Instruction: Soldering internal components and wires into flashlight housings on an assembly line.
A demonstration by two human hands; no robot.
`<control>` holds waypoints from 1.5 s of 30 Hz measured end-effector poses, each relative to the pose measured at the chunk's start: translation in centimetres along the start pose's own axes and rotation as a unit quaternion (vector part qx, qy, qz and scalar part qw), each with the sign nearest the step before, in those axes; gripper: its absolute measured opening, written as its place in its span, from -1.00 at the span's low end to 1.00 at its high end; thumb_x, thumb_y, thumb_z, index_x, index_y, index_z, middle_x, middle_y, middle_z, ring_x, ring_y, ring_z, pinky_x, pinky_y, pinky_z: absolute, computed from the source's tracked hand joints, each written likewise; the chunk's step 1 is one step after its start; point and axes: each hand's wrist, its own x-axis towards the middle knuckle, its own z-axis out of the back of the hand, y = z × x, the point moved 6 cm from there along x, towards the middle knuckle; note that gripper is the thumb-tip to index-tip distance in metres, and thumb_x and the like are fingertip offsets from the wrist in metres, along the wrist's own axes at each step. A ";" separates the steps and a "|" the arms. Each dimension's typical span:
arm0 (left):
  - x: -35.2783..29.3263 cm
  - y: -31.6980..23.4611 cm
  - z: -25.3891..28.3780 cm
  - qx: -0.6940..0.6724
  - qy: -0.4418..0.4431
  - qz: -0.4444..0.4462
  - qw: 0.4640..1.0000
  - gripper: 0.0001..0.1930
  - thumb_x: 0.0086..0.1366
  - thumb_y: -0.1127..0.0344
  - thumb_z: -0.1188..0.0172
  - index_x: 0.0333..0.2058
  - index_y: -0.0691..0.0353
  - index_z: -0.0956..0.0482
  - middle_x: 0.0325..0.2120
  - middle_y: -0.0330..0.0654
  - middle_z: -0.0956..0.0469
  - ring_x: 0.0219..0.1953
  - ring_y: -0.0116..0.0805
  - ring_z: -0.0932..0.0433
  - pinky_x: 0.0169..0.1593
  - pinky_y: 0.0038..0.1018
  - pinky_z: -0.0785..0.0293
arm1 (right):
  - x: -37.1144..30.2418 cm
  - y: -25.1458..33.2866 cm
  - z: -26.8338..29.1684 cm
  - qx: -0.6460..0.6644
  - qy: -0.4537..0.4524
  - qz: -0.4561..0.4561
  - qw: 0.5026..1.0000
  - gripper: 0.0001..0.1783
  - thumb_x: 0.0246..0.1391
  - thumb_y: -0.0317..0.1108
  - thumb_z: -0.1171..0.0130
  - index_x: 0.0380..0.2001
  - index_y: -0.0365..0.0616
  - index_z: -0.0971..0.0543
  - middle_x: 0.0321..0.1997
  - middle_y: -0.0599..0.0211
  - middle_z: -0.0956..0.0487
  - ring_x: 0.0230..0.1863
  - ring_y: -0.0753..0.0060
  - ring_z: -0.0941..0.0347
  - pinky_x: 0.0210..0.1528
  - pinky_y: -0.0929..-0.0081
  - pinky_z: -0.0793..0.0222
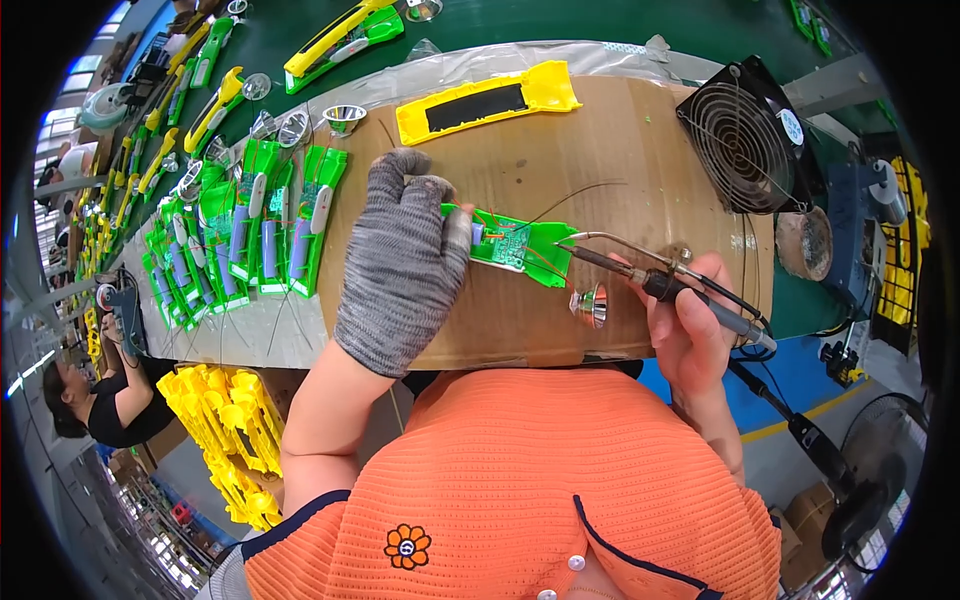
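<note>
Green casing (548,262) on middle of cardboard sheet (500,330); we pinch it with gloved left hand (402,262). Bare right hand (692,330), above sheet's right part, grasps our soldering iron (662,286). Reflector (598,306) near sheet's near edge, yellow casing (548,90) near far edge. Black fan (738,140) at sheet's far right corner.

Left grip (405,262) (gloved) holds a green casing (546,256).

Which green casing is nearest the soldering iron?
The green casing on the brown cardboard, held by the gloved left hand; the other green casings lie well away from the soldering iron.
</note>
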 end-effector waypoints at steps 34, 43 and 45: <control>0.3 1.0 -1.3 -0.154 0.121 -0.159 0.968 -0.84 0.13 0.48 -0.30 -0.28 0.19 -0.60 -0.19 -0.06 -0.57 -0.17 -0.02 -0.56 -0.11 -0.23 -0.53 | 0.3 0.0 -0.5 -0.012 -0.004 -0.041 0.999 -0.83 0.18 -0.47 -0.14 -0.23 -0.20 -0.36 -0.37 0.16 -0.58 -0.59 0.58 -0.38 -0.51 0.56 -0.36; 1.0 1.1 -1.1 -0.173 0.141 -0.108 0.969 -0.86 0.13 0.47 -0.31 -0.30 0.23 -0.59 -0.17 -0.05 -0.57 -0.15 -0.01 -0.58 -0.09 -0.24 -0.54 | 1.6 -0.1 -1.7 -0.082 0.011 -0.068 0.994 -0.81 0.18 -0.39 -0.15 -0.24 -0.15 -0.35 -0.38 0.13 -0.59 -0.63 0.60 -0.31 -0.46 0.58 -0.29; 1.1 0.6 -1.1 -0.159 0.140 -0.114 0.971 -0.86 0.14 0.45 -0.30 -0.30 0.24 -0.59 -0.18 -0.04 -0.57 -0.16 -0.02 -0.58 -0.09 -0.24 -0.54 | 1.9 -0.1 -2.0 -0.086 0.002 -0.078 0.993 -0.80 0.17 -0.39 -0.17 -0.25 -0.16 -0.35 -0.37 0.13 -0.60 -0.64 0.59 -0.32 -0.50 0.60 -0.27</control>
